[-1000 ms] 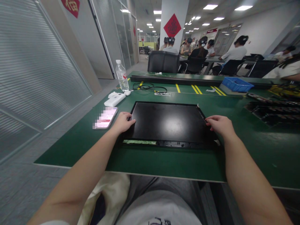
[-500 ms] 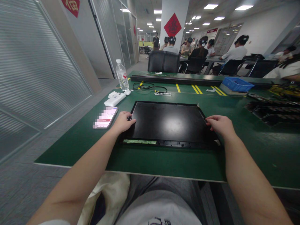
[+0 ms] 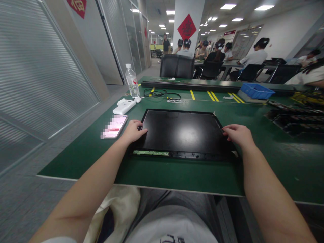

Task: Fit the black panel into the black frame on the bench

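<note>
A black display panel [image 3: 174,131] lies face up on the green table, its glossy surface reflecting a bright spot. Along its near edge runs a dark strip with a green circuit board [image 3: 151,153] at the left. My left hand [image 3: 134,131] grips the panel's left edge, thumb on top and the other fingers by the side. On the opposite side, my right hand [image 3: 238,135] pinches the right edge between thumb and fingers. Fingertips under the rim are hidden on both sides.
Left of the panel lie a phone [image 3: 115,127] and a white power bank [image 3: 124,107], near a water bottle [image 3: 132,82]. Behind it is a black cable [image 3: 162,94]. A blue bin [image 3: 257,91] and dark stacked parts [image 3: 295,119] stand at right. Several people sit farther back.
Both hands stay at the panel's edges, and the panel has not visibly moved. In the background, a standing person has shifted slightly left.
</note>
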Demonstrator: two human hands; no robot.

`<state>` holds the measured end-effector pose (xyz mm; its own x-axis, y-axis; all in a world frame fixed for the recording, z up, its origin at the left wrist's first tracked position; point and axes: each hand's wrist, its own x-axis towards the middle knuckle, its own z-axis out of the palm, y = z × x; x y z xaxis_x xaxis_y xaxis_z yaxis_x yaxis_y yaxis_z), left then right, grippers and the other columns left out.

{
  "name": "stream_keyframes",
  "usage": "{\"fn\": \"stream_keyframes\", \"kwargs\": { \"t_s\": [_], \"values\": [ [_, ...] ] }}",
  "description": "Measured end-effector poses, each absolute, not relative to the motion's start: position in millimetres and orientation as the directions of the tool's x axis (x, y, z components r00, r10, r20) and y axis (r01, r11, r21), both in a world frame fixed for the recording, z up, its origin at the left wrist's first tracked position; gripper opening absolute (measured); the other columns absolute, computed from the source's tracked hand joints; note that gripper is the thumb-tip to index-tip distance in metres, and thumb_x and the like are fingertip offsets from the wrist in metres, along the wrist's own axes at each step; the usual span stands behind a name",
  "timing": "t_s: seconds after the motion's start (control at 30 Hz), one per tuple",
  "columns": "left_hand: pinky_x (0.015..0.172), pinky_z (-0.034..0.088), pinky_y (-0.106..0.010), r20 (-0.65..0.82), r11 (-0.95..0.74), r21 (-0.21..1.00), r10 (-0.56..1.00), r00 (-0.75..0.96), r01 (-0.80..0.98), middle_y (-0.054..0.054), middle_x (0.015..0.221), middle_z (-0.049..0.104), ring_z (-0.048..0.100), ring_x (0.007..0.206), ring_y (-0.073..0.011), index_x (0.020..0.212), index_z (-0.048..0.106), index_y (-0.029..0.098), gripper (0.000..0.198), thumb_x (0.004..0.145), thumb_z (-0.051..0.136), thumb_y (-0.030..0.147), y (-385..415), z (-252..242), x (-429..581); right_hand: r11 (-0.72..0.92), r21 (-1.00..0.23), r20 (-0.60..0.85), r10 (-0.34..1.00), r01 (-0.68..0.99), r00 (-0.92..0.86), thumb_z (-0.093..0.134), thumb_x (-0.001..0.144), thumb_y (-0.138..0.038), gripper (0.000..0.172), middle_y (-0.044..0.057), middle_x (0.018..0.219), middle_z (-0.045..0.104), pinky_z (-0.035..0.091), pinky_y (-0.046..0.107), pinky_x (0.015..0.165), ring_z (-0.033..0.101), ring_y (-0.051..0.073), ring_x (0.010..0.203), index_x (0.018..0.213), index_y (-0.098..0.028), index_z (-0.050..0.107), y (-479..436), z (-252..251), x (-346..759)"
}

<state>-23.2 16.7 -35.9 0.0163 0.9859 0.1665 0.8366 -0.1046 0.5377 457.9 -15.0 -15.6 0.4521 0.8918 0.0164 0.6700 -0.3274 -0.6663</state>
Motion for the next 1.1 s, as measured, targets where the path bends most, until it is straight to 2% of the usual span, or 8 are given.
{"fn": "stream_keyframes", "kwargs": {
  "t_s": [0.33, 0.9, 1.1],
  "values": [
    [0.120, 0.040, -0.043, 0.154, -0.136, 0.451, 0.985, 0.073, 0.882, -0.015, 0.126, 0.062, 0.056, 0.130, -0.0338, 0.106, 0.076, 0.015, 0.042, 0.079, 0.070, 0.048, 18.8, -38.8, -27.0, -0.309, -0.645, 0.052, 0.895, 0.699, 0.443, 0.063, 0.076, -0.028, 0.020, 0.004, 0.075, 0.076, 0.054, 0.031, 0.061, 0.064, 0.017, 0.052, 0.088, -0.021, 0.079, -16.0, -15.6, 456.3],
    [0.120, 0.041, -0.045, 0.158, -0.157, 0.448, 0.983, 0.095, 0.880, -0.013, 0.125, 0.056, 0.057, 0.126, -0.0333, 0.108, 0.075, 0.016, 0.046, 0.080, 0.070, 0.053, 19.3, -41.0, -29.6, -0.291, -0.662, 0.074, 0.892, 0.691, 0.447, 0.064, 0.072, -0.030, 0.022, 0.006, 0.076, 0.077, 0.056, 0.034, 0.061, 0.065, 0.018, 0.051, 0.086, -0.022, 0.079, -14.6, -18.4, 459.5],
    [0.121, 0.040, -0.046, 0.152, -0.149, 0.458, 0.984, 0.088, 0.876, -0.015, 0.126, 0.056, 0.057, 0.126, -0.0346, 0.108, 0.075, 0.014, 0.045, 0.080, 0.070, 0.050, 18.0, -39.1, -27.3, -0.296, -0.662, 0.059, 0.895, 0.689, 0.442, 0.064, 0.073, -0.030, 0.024, 0.006, 0.079, 0.077, 0.056, 0.034, 0.061, 0.066, 0.019, 0.053, 0.089, -0.022, 0.079, -12.6, -20.8, 462.0]
  ]
}}
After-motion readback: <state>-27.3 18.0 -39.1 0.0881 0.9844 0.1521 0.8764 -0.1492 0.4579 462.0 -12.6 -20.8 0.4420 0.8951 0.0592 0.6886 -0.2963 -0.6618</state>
